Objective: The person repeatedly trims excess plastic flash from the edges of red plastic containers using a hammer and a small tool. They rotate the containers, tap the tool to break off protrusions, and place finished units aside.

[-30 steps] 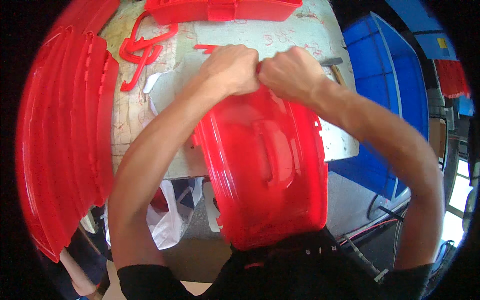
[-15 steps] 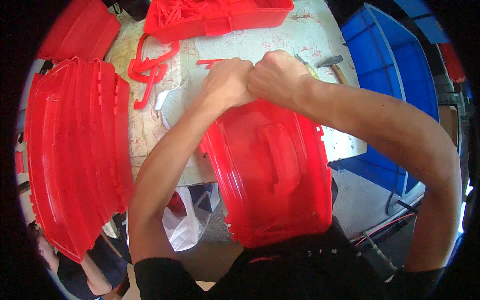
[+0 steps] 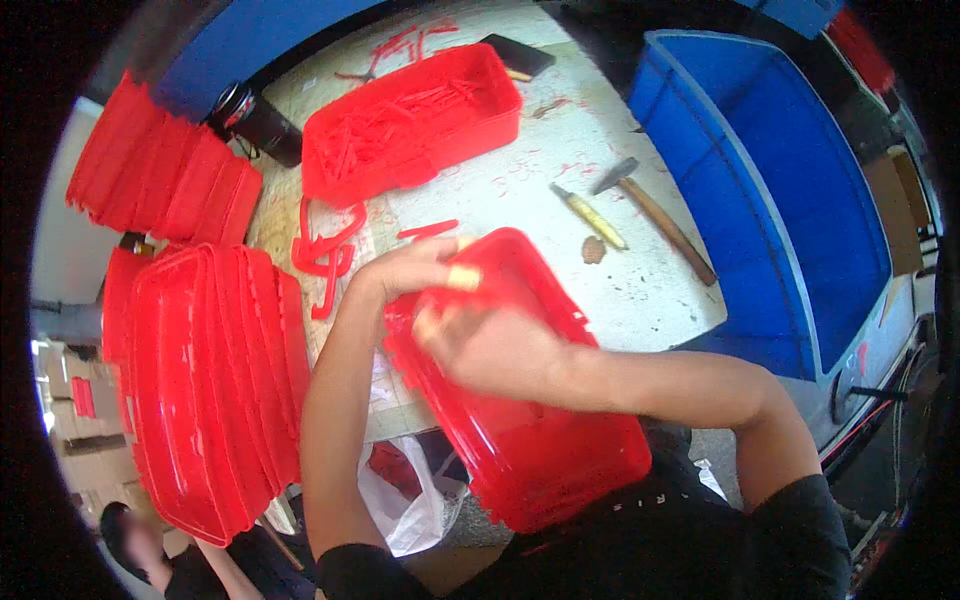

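A red plastic box point(image 3: 540, 440) rests tilted against my body, its far end over the white work table point(image 3: 640, 290). My left hand point(image 3: 405, 270) grips the box's upper left edge. My right hand point(image 3: 490, 345) lies across the box's near side, fingers curled on its rim, blurred by motion. Loose red plastic handles point(image 3: 325, 255) lie on the table just left of my left hand.
A red tray point(image 3: 410, 125) of thin red parts sits at the table's far side. Stacks of red boxes point(image 3: 210, 380) stand at my left. A hammer point(image 3: 655, 215) and a chisel point(image 3: 588, 215) lie right. A large blue bin point(image 3: 790, 190) stands right. A white bag point(image 3: 415, 500) hangs below the table.
My hands have left the box's far end: the left now holds the upper left edge, the right has dropped onto the box's side. My view has tilted up, showing more table.
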`<state>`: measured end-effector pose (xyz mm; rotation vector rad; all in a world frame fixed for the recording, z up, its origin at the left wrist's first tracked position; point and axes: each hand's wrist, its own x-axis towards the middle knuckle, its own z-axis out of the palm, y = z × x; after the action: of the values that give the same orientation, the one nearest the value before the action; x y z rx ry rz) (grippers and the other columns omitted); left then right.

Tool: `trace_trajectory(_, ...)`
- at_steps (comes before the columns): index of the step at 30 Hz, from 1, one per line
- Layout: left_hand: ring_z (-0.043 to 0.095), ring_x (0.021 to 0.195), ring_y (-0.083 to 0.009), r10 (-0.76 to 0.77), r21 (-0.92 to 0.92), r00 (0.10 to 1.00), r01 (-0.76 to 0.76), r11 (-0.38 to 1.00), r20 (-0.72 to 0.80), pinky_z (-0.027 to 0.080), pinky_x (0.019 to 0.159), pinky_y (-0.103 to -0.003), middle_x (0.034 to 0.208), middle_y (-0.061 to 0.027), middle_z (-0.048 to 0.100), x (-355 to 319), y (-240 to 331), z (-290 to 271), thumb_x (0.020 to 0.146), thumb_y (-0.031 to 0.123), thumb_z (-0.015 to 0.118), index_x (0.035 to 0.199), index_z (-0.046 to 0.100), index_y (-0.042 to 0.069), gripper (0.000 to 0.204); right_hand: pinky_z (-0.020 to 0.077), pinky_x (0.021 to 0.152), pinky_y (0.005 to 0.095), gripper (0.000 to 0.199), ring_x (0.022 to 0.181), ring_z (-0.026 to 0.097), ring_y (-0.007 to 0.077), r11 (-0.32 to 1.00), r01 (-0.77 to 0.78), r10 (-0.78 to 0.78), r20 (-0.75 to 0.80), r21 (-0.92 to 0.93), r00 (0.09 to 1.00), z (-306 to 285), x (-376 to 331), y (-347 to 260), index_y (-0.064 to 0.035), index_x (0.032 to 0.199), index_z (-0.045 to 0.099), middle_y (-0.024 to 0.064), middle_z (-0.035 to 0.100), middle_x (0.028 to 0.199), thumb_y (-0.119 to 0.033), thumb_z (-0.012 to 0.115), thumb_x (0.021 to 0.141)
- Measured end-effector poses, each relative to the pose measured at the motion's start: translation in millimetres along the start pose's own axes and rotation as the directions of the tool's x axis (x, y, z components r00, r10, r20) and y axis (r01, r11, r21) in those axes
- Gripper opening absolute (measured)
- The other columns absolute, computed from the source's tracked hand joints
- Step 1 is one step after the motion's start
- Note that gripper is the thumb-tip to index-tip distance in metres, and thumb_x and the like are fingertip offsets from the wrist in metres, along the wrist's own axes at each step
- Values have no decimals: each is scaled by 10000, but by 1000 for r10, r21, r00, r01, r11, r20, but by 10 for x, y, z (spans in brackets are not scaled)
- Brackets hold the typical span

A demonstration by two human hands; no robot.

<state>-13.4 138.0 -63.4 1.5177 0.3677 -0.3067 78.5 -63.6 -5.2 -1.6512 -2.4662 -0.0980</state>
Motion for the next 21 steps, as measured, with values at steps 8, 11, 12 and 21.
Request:
trace_trajectory(8, 614, 1102, -176, -72, 13, 810, 97, 995, -582, 491, 964, -338, 1226, -82, 647, -1114, -466, 264, 873, -24, 600, 1359, 523, -2, 493, 583, 691, 396, 227, 907, 701, 302, 751, -637, 619, -149, -177, 771, 605, -624, 1365, -24, 1033, 624, 182, 686, 988, -194, 651, 886)
trace_trajectory(11, 614, 1120, -193, -122, -41, 623, 143, 989, -773, 491, 968, -337, 1235, -104, 641, -1502, -803, 550, 881, -36, 593, 1375, 505, 2, 502, 595, 702, 371, 209, 959, 692, 298, 775, -607, 593, -128, -174, 795, 904, -872, 1537, 6, 990, 667, 189, 684, 1015, -109, 645, 818)
trace_trajectory(12, 613, 1128, -199, -182, -90, 535, 194, 977, -825, 491, 971, -335, 1242, -113, 638, -1596, -862, 675, 886, -37, 591, 1382, 498, 4, 506, 594, 707, 372, 210, 968, 690, 300, 791, -595, 578, -143, -146, 803, 930, -941, 1524, 6, 991, 669, 195, 682, 1028, -111, 648, 817)
trace_trajectory(21, 595, 1192, -315, 488, 604, 382, 295, 741, -785, 457, 1026, -394, 1275, -200, 621, -853, 119, 1261, 916, 111, 641, 1281, 576, -13, 391, 385, 565, 241, 245, 644, 484, 77, -51, -408, 803, 280, 912, 526, 440, -2005, 882, -108, 1112, 635, -15, 559, 760, -289, 488, 1037)
